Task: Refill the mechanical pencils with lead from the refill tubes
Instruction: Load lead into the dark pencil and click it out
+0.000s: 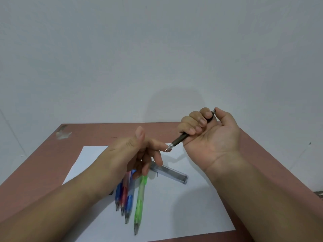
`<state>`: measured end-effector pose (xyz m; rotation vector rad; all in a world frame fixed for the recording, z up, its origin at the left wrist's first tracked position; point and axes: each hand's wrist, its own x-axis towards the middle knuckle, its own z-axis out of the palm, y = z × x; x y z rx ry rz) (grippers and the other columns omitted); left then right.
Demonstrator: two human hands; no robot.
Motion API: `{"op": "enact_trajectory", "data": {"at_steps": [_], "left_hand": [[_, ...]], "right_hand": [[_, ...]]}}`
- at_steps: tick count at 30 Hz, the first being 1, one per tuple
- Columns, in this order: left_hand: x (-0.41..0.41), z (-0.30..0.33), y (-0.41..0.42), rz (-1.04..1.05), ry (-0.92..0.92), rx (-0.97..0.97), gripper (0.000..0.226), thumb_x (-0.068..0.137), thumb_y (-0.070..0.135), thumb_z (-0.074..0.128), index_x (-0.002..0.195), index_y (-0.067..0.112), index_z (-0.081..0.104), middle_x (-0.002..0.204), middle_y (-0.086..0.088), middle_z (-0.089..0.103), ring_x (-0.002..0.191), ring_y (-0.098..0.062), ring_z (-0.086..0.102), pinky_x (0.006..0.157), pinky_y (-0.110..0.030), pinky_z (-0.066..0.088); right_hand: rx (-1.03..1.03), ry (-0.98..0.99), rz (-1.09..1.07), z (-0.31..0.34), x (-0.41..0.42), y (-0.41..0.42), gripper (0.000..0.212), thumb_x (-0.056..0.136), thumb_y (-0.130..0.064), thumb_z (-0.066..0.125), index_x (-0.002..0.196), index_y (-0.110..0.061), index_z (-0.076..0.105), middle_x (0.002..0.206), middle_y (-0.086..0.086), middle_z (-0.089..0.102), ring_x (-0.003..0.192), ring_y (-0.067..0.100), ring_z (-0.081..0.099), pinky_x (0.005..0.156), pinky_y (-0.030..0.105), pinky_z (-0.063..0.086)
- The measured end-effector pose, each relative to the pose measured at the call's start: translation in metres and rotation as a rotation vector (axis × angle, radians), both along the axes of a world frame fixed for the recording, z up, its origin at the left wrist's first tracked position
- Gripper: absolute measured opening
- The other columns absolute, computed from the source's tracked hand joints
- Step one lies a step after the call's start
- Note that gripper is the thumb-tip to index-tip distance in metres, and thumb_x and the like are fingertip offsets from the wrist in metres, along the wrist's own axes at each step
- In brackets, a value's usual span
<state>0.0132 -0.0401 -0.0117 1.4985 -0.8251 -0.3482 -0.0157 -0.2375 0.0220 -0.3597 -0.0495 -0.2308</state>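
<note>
Dark pencil (180, 138) in right hand (212, 135)

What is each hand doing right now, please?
Left hand: open, forefinger touching the pencil's tip.
Right hand: gripping the dark pencil.

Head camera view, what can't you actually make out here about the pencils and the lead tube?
- Dark pencil: the right hand wraps its barrel; whether the thumb presses the cap is unclear.
- Its tip against the left hand index finger: any lead is too small to see.
- Refill tube: one end hidden behind left fingers; contents too faint.
- Blue and red pencils: upper ends hidden under the left hand.
</note>
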Motion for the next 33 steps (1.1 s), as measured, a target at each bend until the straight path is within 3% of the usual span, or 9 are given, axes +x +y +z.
{"op": "enact_trajectory", "data": {"at_steps": [11,21,33], "left_hand": [[0.003,-0.0028,0.0028,-0.024,-0.009,-0.008,0.084,0.08,0.087,0.042,0.11,0.016,0.077,0.088,-0.009,0.067,0.067,-0.023,0.05,0.066,-0.046,0.037],[0.005,-0.0046,0.0046,-0.044,-0.013,-0.021,0.084,0.083,0.083,0.044,0.111,0.011,0.076,0.086,-0.012,0.064,0.066,-0.024,0.049,0.066,-0.048,0.034],[0.0066,-0.0057,0.0058,-0.07,-0.007,-0.031,0.082,0.084,0.081,0.045,0.114,0.01,0.075,0.08,-0.009,0.059,0.066,-0.024,0.048,0.061,-0.039,0.035]], "right_hand": [[-0.007,-0.012,-0.001,0.001,-0.0018,0.0003,0.034,0.093,-0.035,0.039,0.065,-0.015,0.038,0.061,-0.002,0.028,0.048,0.015,0.024,0.046,0.024,0.027],[-0.012,-0.015,-0.019,0.0007,-0.0017,-0.0006,0.034,0.093,-0.033,0.036,0.064,-0.015,0.04,0.06,-0.002,0.027,0.048,0.015,0.024,0.046,0.024,0.026],[-0.015,-0.022,-0.012,0.002,-0.0032,0.0009,0.037,0.095,-0.035,0.038,0.065,-0.014,0.042,0.06,-0.002,0.026,0.048,0.014,0.024,0.045,0.024,0.027]]}}
